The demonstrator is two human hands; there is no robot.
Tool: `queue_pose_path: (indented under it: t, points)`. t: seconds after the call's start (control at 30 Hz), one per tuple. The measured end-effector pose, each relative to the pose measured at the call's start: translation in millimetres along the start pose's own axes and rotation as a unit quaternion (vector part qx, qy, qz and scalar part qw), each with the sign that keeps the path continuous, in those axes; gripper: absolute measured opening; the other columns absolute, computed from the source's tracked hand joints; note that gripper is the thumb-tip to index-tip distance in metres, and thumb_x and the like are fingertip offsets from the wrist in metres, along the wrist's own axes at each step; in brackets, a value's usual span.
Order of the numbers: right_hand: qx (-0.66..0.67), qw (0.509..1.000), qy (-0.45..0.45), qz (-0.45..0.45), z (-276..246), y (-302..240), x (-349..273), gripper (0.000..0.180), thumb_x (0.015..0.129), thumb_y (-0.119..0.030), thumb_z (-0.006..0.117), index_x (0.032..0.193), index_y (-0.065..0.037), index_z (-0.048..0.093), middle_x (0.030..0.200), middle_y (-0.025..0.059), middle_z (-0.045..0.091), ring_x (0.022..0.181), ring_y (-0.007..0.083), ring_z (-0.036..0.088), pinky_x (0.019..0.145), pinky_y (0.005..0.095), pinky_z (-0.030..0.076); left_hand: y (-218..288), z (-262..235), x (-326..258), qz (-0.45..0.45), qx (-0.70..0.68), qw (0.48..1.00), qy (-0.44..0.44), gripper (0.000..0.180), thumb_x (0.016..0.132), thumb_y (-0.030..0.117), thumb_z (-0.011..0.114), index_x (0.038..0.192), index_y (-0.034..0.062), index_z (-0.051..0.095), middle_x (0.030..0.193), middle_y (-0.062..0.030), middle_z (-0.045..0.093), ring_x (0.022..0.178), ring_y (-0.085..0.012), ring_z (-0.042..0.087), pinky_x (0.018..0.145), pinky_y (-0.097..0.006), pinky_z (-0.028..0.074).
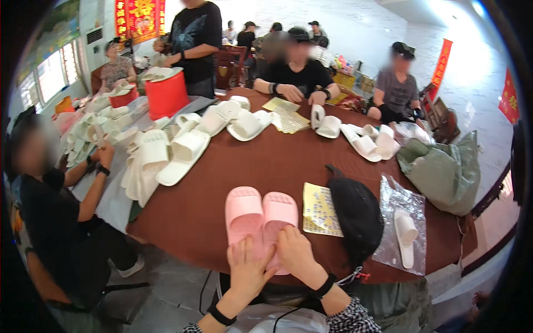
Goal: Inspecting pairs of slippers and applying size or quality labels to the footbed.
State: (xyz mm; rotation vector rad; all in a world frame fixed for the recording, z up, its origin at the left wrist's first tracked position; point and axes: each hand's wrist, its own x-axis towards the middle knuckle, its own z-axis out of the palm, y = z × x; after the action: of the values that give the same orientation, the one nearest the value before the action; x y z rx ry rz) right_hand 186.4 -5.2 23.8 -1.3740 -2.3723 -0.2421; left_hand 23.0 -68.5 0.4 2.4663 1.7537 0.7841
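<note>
A pair of pink slippers lies side by side at the near edge of the brown table, toes pointing away from me: the left slipper [244, 208] and the right slipper [279, 210]. My left hand [247, 272] rests on the left slipper's heel part, fingers stretched out and thumb reaching toward the right slipper. Bent fingers of my right hand [297, 254] grip the right slipper at its outer side; the thumb is hidden. Just right of the pair are a yellow sheet with small blue marks [321, 210] and a black cap [355, 216].
White slippers [186, 147] are heaped along the brown table's [266, 166] far and left edges. One white slipper [406, 236] lies on a clear plastic bag [383, 247]. A green sack [444, 172] slumps at the right. People sit around; one person [61, 205] handles slippers at left.
</note>
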Motion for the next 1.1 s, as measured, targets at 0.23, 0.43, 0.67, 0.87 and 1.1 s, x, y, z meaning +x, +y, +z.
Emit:
queue_pose_path:
  t: [0.23, 0.43, 0.67, 0.87, 1.1]
  points:
    - [0.058, 0.998, 0.004, 0.017, -4, 4, 0, 0.012, 0.083, -0.011, 0.065, 0.089, -0.005, 0.056, 0.096, 0.0133, 0.056, 0.091, 0.0314, 0.062, 0.071, 0.0403, 0.056, 0, 9, -2, -0.008, 0.028, 1.0, -0.009, 0.07, 0.09, 0.051, 0.065, 0.154, 0.0324, 0.044, 0.149, -0.0271, 0.038, 0.138, -0.0416, 0.035, 0.11, -0.067, 0.022]
    - [0.072, 0.997, 0.01, 0.007, -2, 3, 3, 0.02, 0.079, -0.011, 0.07, 0.091, 0.0, 0.057, 0.096, 0.0158, 0.055, 0.088, 0.0343, 0.062, 0.067, 0.0431, 0.056, 2, 3, 0, -0.001, 0.011, 1.0, 0.022, 0.066, 0.091, 0.05, 0.063, 0.153, 0.0319, 0.047, 0.147, -0.0255, 0.039, 0.138, -0.0393, 0.035, 0.11, -0.065, 0.025]
    - [0.061, 0.998, 0.009, -0.026, -5, 6, 1, 0.014, 0.079, -0.005, 0.066, 0.088, 0.0, 0.057, 0.094, 0.0168, 0.055, 0.091, 0.0349, 0.06, 0.068, 0.0419, 0.054, 10, 10, -1, -0.015, 0.02, 0.999, 0.03, 0.065, 0.092, 0.052, 0.061, 0.152, 0.0317, 0.048, 0.147, -0.0261, 0.039, 0.137, -0.0386, 0.035, 0.11, -0.065, 0.025]
    - [0.057, 0.998, -0.006, -0.003, -8, 2, 1, 0.015, 0.082, -0.005, 0.064, 0.093, 0.0, 0.056, 0.095, 0.017, 0.055, 0.092, 0.0353, 0.06, 0.07, 0.0428, 0.054, 4, 5, -2, -0.013, -0.001, 1.0, 0.029, 0.065, 0.093, 0.047, 0.061, 0.153, 0.0277, 0.046, 0.147, -0.0272, 0.039, 0.139, -0.0419, 0.034, 0.111, -0.066, 0.023]
    - [0.184, 0.982, -0.04, 0.031, -28, 9, 2, 0.011, 0.093, -0.006, 0.057, 0.1, -0.001, 0.05, 0.102, 0.0214, 0.054, 0.089, 0.0432, 0.059, 0.07, 0.0519, 0.051, -18, -10, -22, -0.05, -0.171, 0.98, 0.091, 0.059, 0.086, 0.01, 0.071, 0.139, -0.0046, 0.048, 0.145, -0.0276, 0.044, 0.133, -0.0482, 0.041, 0.112, -0.054, 0.036]
